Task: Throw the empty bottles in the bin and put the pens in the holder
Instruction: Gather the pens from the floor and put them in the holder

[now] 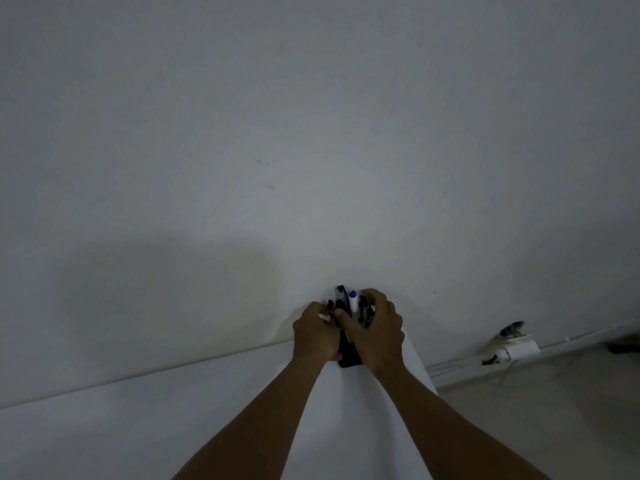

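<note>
Black holder [347,353] at the desk's far corner is getting pens [353,303]: right hand [375,329] gripping the bunch, left hand [317,336] steadying. No bottles or bin showing.

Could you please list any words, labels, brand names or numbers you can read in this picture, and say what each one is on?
None can be read.
Pens held by both hands over the black holder: any print is too small and dark to make out.
Wall socket by the floor: no legible marking.
White table and wall: no text.
</note>
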